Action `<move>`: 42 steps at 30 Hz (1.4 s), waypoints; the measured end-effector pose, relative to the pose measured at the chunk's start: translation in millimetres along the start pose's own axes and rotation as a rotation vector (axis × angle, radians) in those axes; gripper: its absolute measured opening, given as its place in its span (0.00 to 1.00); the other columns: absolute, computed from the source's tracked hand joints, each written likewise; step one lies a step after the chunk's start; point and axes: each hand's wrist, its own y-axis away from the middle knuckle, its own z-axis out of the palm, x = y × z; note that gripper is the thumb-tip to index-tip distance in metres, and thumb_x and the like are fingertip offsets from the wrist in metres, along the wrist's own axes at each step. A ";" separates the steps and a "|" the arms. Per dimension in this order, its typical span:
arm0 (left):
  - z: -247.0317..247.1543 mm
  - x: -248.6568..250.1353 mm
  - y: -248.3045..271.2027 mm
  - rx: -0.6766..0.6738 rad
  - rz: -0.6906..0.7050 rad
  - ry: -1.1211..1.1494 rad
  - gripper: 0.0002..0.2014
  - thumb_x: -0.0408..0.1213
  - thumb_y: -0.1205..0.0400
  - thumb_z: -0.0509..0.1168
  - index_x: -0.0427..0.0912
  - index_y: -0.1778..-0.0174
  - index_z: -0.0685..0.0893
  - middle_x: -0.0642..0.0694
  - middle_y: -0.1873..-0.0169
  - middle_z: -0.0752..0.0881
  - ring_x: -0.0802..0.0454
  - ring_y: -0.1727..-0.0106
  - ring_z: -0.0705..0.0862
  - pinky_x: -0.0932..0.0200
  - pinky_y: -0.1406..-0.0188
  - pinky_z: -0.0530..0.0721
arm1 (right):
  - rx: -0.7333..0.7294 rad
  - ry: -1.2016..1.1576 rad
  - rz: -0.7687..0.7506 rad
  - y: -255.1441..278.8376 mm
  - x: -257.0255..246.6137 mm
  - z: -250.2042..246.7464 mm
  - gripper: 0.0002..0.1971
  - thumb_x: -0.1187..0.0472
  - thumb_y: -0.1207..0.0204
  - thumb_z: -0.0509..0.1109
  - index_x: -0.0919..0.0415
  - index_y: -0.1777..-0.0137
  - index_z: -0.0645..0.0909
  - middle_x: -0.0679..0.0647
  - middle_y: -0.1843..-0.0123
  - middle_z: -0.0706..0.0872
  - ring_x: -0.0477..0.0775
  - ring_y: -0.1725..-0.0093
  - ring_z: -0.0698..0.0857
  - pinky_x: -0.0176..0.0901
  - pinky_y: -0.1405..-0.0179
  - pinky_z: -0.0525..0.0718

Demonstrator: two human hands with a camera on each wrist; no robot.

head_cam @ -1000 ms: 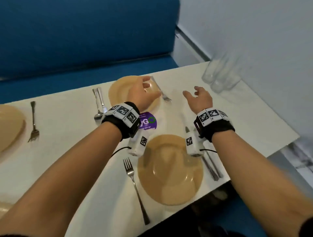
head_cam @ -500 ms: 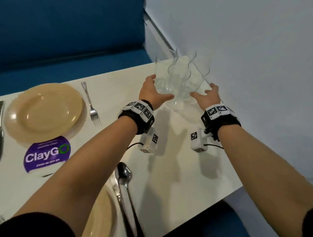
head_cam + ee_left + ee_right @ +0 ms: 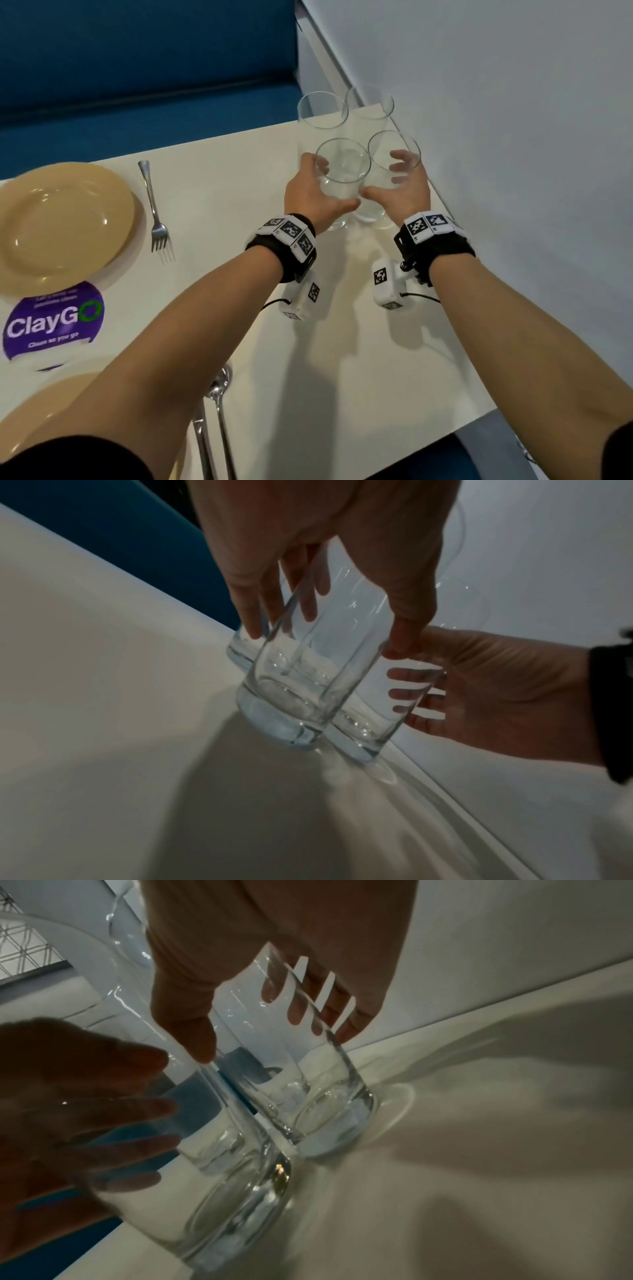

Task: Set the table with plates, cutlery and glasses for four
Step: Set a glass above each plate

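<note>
Several clear glasses stand clustered at the far right corner of the white table (image 3: pixel 342 359). My left hand (image 3: pixel 332 181) curls round the near-left glass (image 3: pixel 342 164), thumb on the near side and fingers behind it. My right hand (image 3: pixel 382 178) wraps the near-right glass (image 3: pixel 390 147) the same way. Both glasses stand upright on the table and touch each other. In the left wrist view the left hand (image 3: pixel 330 635) grips its glass (image 3: pixel 301 696). The right wrist view shows the right hand (image 3: pixel 274 1042) round its glass (image 3: pixel 329 1110).
Two more glasses (image 3: pixel 322 109) (image 3: pixel 370 102) stand just behind, against the wall (image 3: pixel 513 137). To the left lie a tan plate (image 3: pixel 61 222), a fork (image 3: pixel 154 205) and a purple ClayGo sticker (image 3: pixel 51 325). A spoon and knife (image 3: pixel 219 411) lie near me beside another plate (image 3: pixel 51 404).
Both hands travelled from above the plates to the glasses in the right corner. Half a second ago they were spread beside the cluster; now each wraps one near glass.
</note>
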 end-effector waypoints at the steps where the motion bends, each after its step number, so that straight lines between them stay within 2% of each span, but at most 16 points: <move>1: -6.2 -2.5 3.9 0.002 0.002 0.009 0.33 0.44 0.38 0.82 0.48 0.44 0.70 0.53 0.46 0.80 0.52 0.44 0.81 0.62 0.52 0.79 | 0.008 -0.001 -0.012 6.6 -0.1 2.4 0.36 0.62 0.43 0.82 0.49 0.35 0.72 0.50 0.41 0.77 0.51 0.42 0.79 0.31 0.53 0.77; 5: -51.1 -16.9 24.2 0.026 -0.028 0.086 0.33 0.46 0.38 0.82 0.49 0.44 0.70 0.53 0.46 0.80 0.52 0.44 0.83 0.58 0.48 0.84 | 0.040 0.004 -0.057 40.2 -15.2 21.6 0.35 0.62 0.44 0.82 0.50 0.36 0.71 0.51 0.42 0.75 0.50 0.46 0.78 0.30 0.55 0.77; 8: -103.4 -35.6 42.7 0.058 -0.030 0.088 0.33 0.46 0.38 0.82 0.49 0.43 0.70 0.55 0.46 0.81 0.54 0.45 0.83 0.57 0.47 0.84 | 0.011 0.016 -0.105 73.1 -39.6 54.1 0.36 0.63 0.45 0.82 0.53 0.36 0.72 0.51 0.42 0.75 0.51 0.47 0.78 0.37 0.51 0.80; 12: -193.8 -70.2 76.3 0.099 -0.035 0.085 0.34 0.47 0.39 0.82 0.49 0.43 0.71 0.54 0.46 0.81 0.53 0.44 0.84 0.55 0.47 0.85 | -0.079 0.037 -0.157 131.9 -82.7 123.6 0.35 0.63 0.44 0.81 0.53 0.35 0.72 0.51 0.42 0.74 0.51 0.46 0.77 0.40 0.47 0.80; 15: -269.9 -98.7 106.6 0.142 -0.042 0.062 0.34 0.49 0.40 0.82 0.48 0.42 0.72 0.54 0.48 0.82 0.53 0.46 0.85 0.53 0.46 0.86 | -0.092 0.020 -0.192 181.2 -115.5 179.1 0.36 0.63 0.44 0.82 0.56 0.35 0.72 0.51 0.43 0.74 0.50 0.47 0.76 0.41 0.45 0.79; 18: -342.6 -127.1 137.4 0.163 -0.055 0.076 0.36 0.47 0.39 0.82 0.46 0.40 0.72 0.52 0.46 0.81 0.53 0.46 0.83 0.64 0.58 0.86 | -0.082 -0.022 -0.213 230.2 -138.4 232.2 0.35 0.62 0.45 0.83 0.57 0.37 0.72 0.50 0.44 0.74 0.48 0.46 0.76 0.41 0.44 0.80; 20: -385.6 -147.3 156.8 0.185 -0.058 0.050 0.35 0.47 0.39 0.82 0.48 0.41 0.71 0.51 0.44 0.82 0.52 0.45 0.84 0.60 0.53 0.86 | -0.117 -0.030 -0.224 261.1 -151.0 264.0 0.34 0.61 0.45 0.83 0.54 0.38 0.72 0.50 0.43 0.75 0.48 0.45 0.77 0.42 0.44 0.81; 22: -422.1 -165.0 174.7 0.211 -0.090 0.034 0.33 0.48 0.39 0.81 0.50 0.44 0.71 0.52 0.46 0.83 0.52 0.47 0.85 0.52 0.46 0.85 | -0.176 -0.022 -0.216 287.1 -159.7 289.8 0.34 0.60 0.45 0.83 0.49 0.40 0.70 0.51 0.41 0.76 0.49 0.45 0.78 0.42 0.46 0.82; 26: -486.2 -197.5 205.6 0.294 -0.141 0.037 0.32 0.49 0.38 0.81 0.51 0.43 0.71 0.55 0.48 0.83 0.53 0.48 0.85 0.53 0.46 0.84 | -0.311 0.008 -0.227 330.6 -181.4 341.5 0.34 0.60 0.45 0.82 0.47 0.40 0.69 0.52 0.41 0.76 0.52 0.44 0.79 0.31 0.56 0.77; 28: -516.5 -215.2 221.4 0.336 -0.163 0.040 0.33 0.50 0.38 0.81 0.51 0.43 0.71 0.55 0.47 0.83 0.53 0.46 0.85 0.53 0.46 0.84 | -0.349 0.000 -0.227 351.4 -192.4 366.3 0.36 0.60 0.46 0.83 0.49 0.39 0.70 0.55 0.40 0.77 0.53 0.44 0.80 0.35 0.54 0.78; 31: -567.5 -244.3 241.1 0.382 -0.200 0.043 0.34 0.50 0.38 0.82 0.50 0.42 0.71 0.55 0.47 0.83 0.52 0.46 0.86 0.53 0.44 0.84 | -0.418 -0.012 -0.258 383.2 -210.5 405.6 0.38 0.59 0.47 0.83 0.52 0.36 0.71 0.56 0.40 0.78 0.54 0.43 0.80 0.47 0.43 0.82; 33: -604.3 -265.0 255.1 0.393 -0.223 0.032 0.35 0.49 0.39 0.83 0.49 0.42 0.72 0.54 0.47 0.83 0.53 0.46 0.86 0.57 0.45 0.83 | -0.474 -0.008 -0.268 406.1 -220.1 434.9 0.37 0.57 0.50 0.82 0.48 0.38 0.72 0.53 0.42 0.78 0.56 0.44 0.82 0.55 0.40 0.83; 35: -641.3 -285.5 269.7 0.397 -0.240 0.019 0.36 0.48 0.40 0.83 0.49 0.41 0.72 0.55 0.48 0.83 0.54 0.47 0.85 0.59 0.46 0.81 | -0.519 0.030 -0.281 429.3 -229.1 463.3 0.35 0.58 0.49 0.83 0.45 0.40 0.73 0.50 0.44 0.77 0.52 0.46 0.82 0.58 0.36 0.80; 37: -675.2 -308.9 283.0 0.404 -0.265 0.035 0.36 0.48 0.40 0.83 0.49 0.41 0.72 0.56 0.49 0.83 0.54 0.46 0.85 0.56 0.45 0.82 | -0.555 0.073 -0.291 451.9 -234.5 491.0 0.35 0.60 0.46 0.83 0.46 0.38 0.73 0.49 0.43 0.78 0.50 0.46 0.80 0.54 0.36 0.79; 39: -705.8 -331.9 294.2 0.413 -0.293 0.040 0.36 0.48 0.41 0.84 0.49 0.41 0.73 0.55 0.48 0.83 0.53 0.45 0.85 0.53 0.42 0.83 | -0.555 0.055 -0.268 474.8 -238.9 517.3 0.35 0.62 0.44 0.83 0.49 0.37 0.73 0.52 0.41 0.78 0.51 0.46 0.79 0.48 0.42 0.81; 42: -742.7 -360.3 307.7 0.398 -0.305 0.027 0.35 0.46 0.42 0.84 0.50 0.43 0.73 0.53 0.45 0.84 0.52 0.45 0.85 0.50 0.40 0.83 | -0.530 0.041 -0.214 506.2 -240.5 552.2 0.34 0.62 0.44 0.83 0.48 0.38 0.73 0.52 0.41 0.79 0.52 0.46 0.79 0.41 0.48 0.78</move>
